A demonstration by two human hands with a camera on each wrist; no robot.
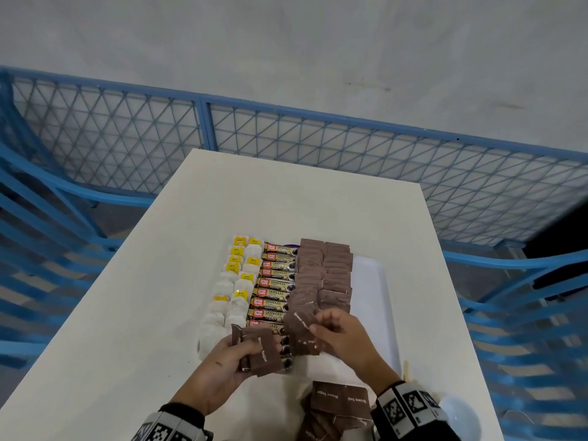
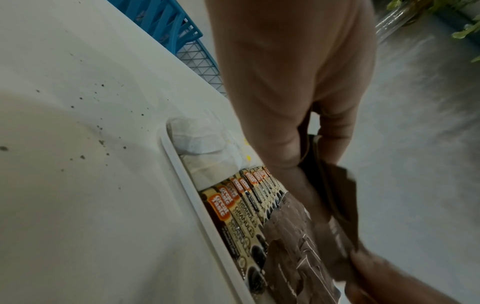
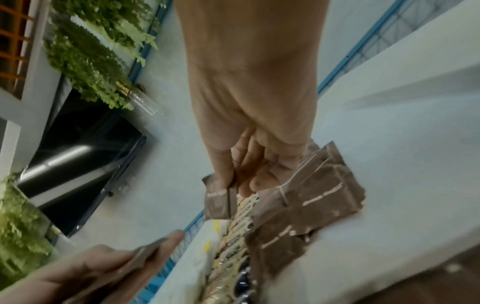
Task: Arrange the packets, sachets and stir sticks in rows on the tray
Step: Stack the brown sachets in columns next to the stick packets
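A white tray on the table holds rows of white tea bags, coffee granule sticks and brown sugar sachets. My left hand grips a small stack of brown sugar sachets above the tray's near end. My right hand pinches one brown sachet over the near end of the sachet rows. In the left wrist view the coffee sticks lie along the tray rim. In the right wrist view my right hand's fingers pinch a sachet.
A loose pile of brown sugar sachets lies on the table near me, beside a wooden stir stick and a white bowl. A blue mesh fence surrounds the white table.
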